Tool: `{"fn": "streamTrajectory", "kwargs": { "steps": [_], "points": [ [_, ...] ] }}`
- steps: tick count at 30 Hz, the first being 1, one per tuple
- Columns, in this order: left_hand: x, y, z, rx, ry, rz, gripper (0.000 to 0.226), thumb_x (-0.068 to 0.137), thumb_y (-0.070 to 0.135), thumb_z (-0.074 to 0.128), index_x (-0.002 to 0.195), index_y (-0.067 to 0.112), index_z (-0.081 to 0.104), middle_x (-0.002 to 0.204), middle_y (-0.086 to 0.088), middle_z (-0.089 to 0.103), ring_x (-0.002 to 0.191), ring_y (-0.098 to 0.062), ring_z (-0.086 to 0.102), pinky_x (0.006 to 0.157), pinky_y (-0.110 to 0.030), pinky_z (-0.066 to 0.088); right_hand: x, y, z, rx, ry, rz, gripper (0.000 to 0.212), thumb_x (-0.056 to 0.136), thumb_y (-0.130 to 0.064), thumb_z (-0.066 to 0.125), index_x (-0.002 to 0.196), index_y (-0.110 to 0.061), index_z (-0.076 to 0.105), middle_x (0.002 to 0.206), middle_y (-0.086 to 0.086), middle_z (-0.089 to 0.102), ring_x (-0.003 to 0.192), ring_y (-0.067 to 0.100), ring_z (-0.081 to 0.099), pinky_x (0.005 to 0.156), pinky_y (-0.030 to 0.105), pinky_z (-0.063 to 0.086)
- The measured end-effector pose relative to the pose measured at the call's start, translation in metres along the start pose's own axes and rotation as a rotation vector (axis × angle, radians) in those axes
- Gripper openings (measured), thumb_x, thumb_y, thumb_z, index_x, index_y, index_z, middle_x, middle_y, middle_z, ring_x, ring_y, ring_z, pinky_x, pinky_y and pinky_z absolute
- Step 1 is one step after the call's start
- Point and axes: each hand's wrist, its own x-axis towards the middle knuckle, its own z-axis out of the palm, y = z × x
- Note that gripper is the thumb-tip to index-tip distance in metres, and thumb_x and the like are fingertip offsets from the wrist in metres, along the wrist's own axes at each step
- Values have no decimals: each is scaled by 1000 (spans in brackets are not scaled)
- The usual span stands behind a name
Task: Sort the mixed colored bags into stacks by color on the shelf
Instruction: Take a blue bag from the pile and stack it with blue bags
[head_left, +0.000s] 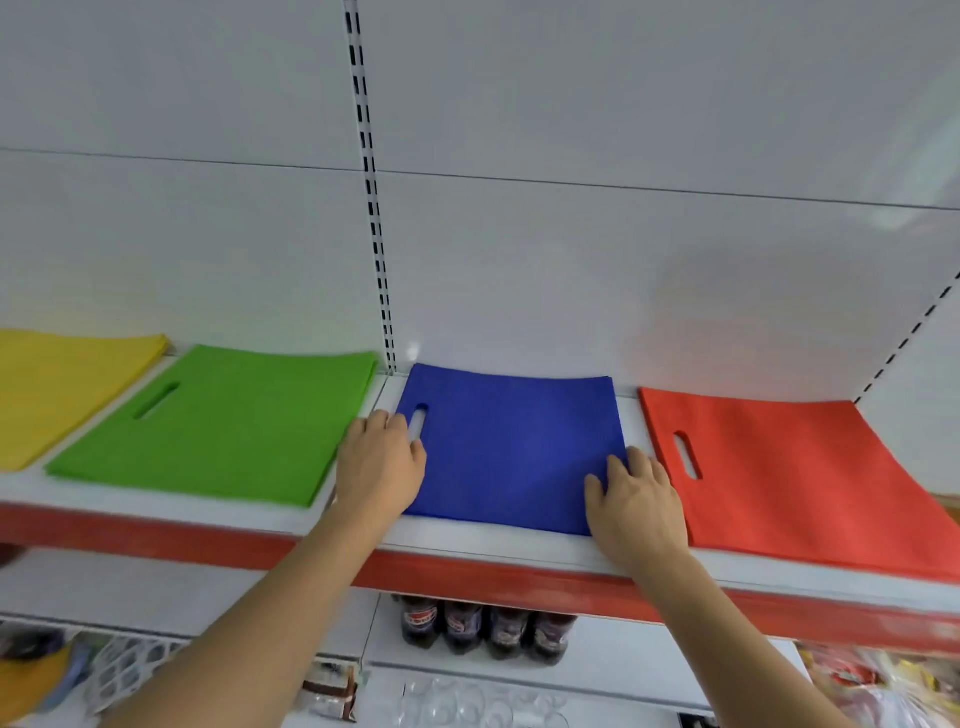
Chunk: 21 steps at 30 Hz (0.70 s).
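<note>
1. Below the shelf (467, 558), nearest the camera, stand dark bottles (488, 631) on a lower level.
2. Left hand (382, 460) rests with curled fingers on the blue stack (511, 441) at its handle slot; right hand (636, 501) lies flat on the near right corner. Neither grips.
3. Yellow stack (62, 384), green stack (223, 421), blue stack and red stack (789, 467) lie side by side, each apart.
4. Judgement: sorting appears finished; no mixed bags are visible. Only squaring the blue stack seems left.
</note>
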Motion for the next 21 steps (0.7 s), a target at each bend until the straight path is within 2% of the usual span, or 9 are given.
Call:
{"fn": "streamTrajectory", "kwargs": {
  "steps": [4, 8, 11, 15, 21],
  "points": [
    [-11, 4, -17, -7, 64, -8, 42, 102, 37, 52, 133, 10, 62, 131, -6, 61, 119, -28, 54, 99, -42, 49, -3, -4, -6, -18, 35, -42, 58, 106, -49, 39, 151, -15, 51, 169, 13, 28, 158, 34, 19, 125, 50, 29],
    [-28, -4, -31, -12, 129, 25, 43, 102, 35, 54, 137, 12, 61, 142, -7, 56, 133, -29, 48, 110, -45, 42, -11, -30, -17, -8, 134, -194, 58, 107, -47, 44, 152, -12, 53, 169, 16, 32, 160, 36, 19, 128, 51, 23],
    [-43, -22, -42, -18, 158, -19, 45, 103, 38, 52, 138, 12, 61, 147, -9, 53, 139, -31, 44, 116, -47, 36, -22, -65, -22, -7, 155, -304, 62, 108, -52, 36, 156, -14, 48, 171, 12, 29, 161, 32, 14, 130, 49, 19],
    [-65, -68, -56, 11, 153, -83, 58, 104, 49, 45, 148, 13, 54, 159, -12, 44, 149, -33, 35, 124, -50, 28, -39, -122, -16, 4, 133, -400, 69, 108, -60, 27, 161, -18, 40, 174, 9, 22, 163, 30, 7, 131, 49, 16],
    [-112, -171, -84, 27, 177, -200, 59, 102, 50, 49, 145, 10, 58, 156, -15, 49, 147, -36, 38, 120, -53, 31, -78, -227, -4, 28, 101, -580, 66, 108, -58, 31, 161, -19, 42, 173, 9, 24, 162, 30, 12, 130, 50, 18]
  ]
}}
